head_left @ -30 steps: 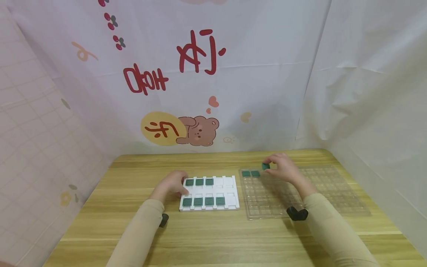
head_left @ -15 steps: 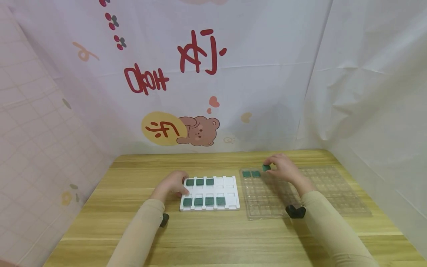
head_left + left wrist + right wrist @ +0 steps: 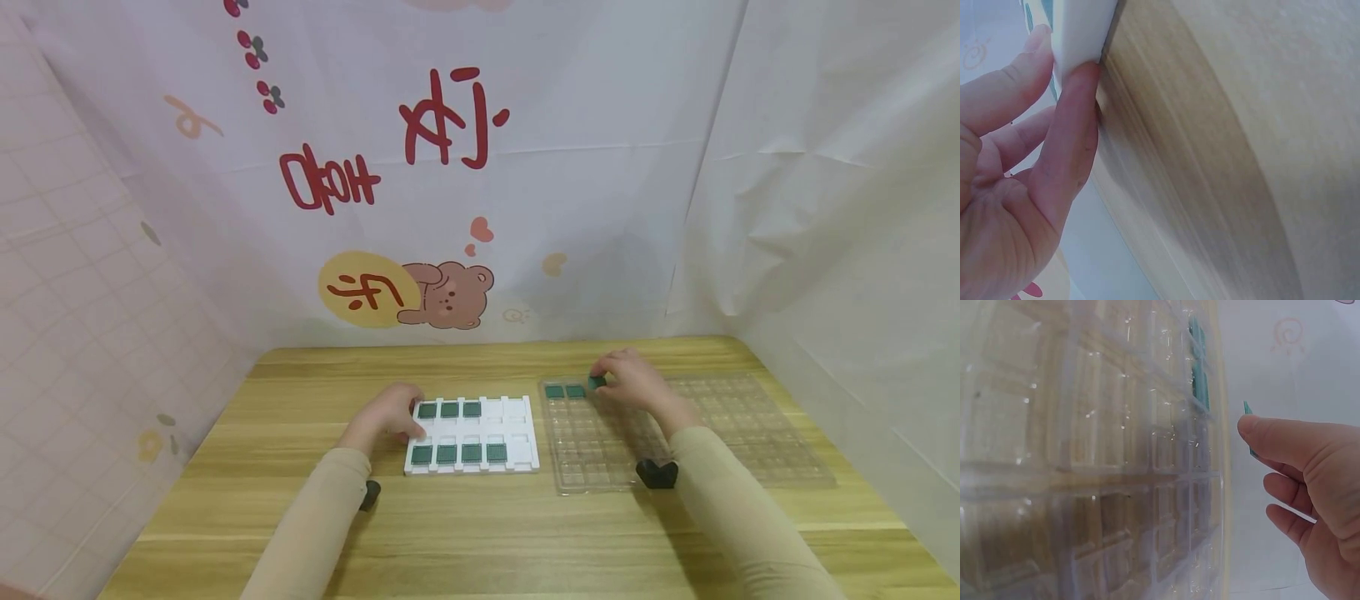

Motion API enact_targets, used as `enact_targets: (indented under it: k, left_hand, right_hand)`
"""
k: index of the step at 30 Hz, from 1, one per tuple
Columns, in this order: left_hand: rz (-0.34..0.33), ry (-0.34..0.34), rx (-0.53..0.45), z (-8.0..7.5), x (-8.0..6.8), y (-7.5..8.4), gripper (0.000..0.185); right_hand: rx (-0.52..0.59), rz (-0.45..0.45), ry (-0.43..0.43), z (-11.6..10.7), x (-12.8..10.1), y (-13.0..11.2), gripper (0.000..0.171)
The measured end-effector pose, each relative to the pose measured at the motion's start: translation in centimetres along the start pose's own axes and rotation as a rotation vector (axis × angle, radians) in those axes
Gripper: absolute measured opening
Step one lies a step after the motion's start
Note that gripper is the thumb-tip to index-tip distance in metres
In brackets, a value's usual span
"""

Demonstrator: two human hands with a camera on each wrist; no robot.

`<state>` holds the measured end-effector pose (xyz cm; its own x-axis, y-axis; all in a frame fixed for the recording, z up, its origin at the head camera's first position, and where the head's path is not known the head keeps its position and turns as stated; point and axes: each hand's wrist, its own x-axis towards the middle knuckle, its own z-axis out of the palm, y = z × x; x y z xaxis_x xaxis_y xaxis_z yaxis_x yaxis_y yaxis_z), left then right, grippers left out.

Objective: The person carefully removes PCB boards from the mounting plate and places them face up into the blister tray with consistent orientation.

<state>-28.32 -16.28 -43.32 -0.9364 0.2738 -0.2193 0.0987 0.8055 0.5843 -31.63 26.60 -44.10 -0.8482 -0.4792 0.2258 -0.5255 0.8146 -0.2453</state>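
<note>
Right hand (image 3: 633, 382) pinches small green chip (image 3: 597, 382) between thumb and fingertips, over far-left corner of clear tray (image 3: 750, 454), just right of two green chips (image 3: 564, 391) already seated in its far row. Left hand (image 3: 384, 414) grips left edge of white tray (image 3: 517, 433), thumb and finger clamped on its rim. White tray holds seven chips: three in far row, four in near row (image 3: 457, 452). Trays side by side, mid-desk (image 3: 480, 533), white one left. Printed cloth backdrop (image 3: 450, 167) beyond far edge.
</note>
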Motion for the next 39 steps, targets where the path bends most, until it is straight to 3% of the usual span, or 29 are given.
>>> enact_targets:
  k: [17, 39]
  left_hand:
    - [-0.008, 0.007, 0.011, 0.0, 0.0, 0.0, 0.058]
    - [0.010, 0.003, 0.037, -0.1, 0.0, 0.1, 0.060]
  right_hand:
    - [-0.084, -0.019, -0.034, 1.0, 0.4, 0.5, 0.022]
    - [-0.119, 0.029, -0.060, 1.5, 0.8, 0.6, 0.023]
